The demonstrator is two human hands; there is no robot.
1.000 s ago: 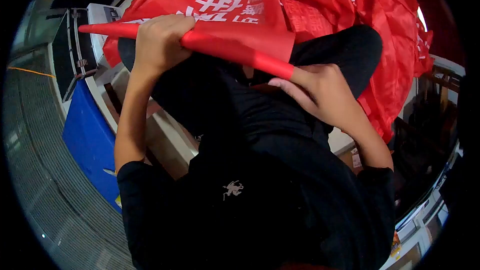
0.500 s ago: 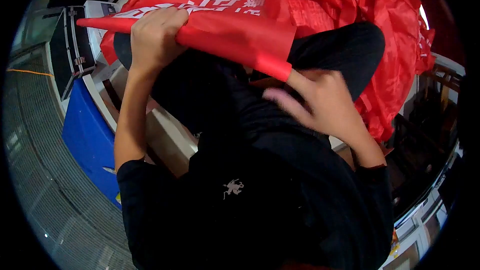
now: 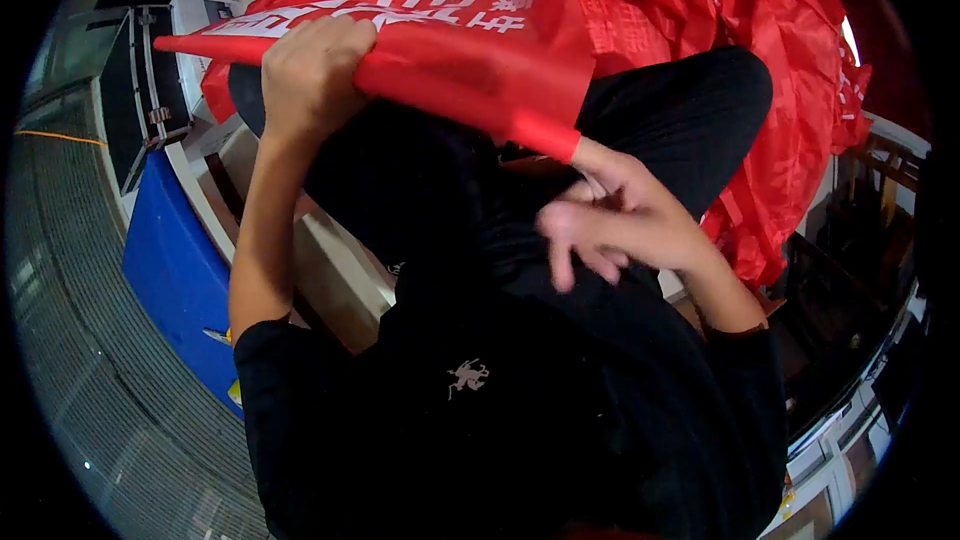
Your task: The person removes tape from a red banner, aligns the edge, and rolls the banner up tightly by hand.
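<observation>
A red cloth banner (image 3: 545,35) with white printed characters spreads over the black-trousered knees. Its near edge forms a narrow tube or roll (image 3: 450,90) that slants down to the right. My left hand (image 3: 312,75) is closed in a fist around this edge, left of its middle. At the right end of the tube is my right hand (image 3: 640,215). One finger seems to reach into the tube's mouth, its tip hidden by the cloth. The other fingers are spread below, partly smeared by motion.
More crumpled red cloth (image 3: 775,120) is heaped at the back and right. To the left are an open black case (image 3: 150,90) and a blue panel (image 3: 175,265) beside a ribbed grey surface (image 3: 100,340). Dark wooden furniture (image 3: 890,175) stands at the right.
My right hand stays at the tube's end, but its thumb and lower fingers have swung downward and spread. My left hand keeps its hold. The banner's printed face has shifted slightly.
</observation>
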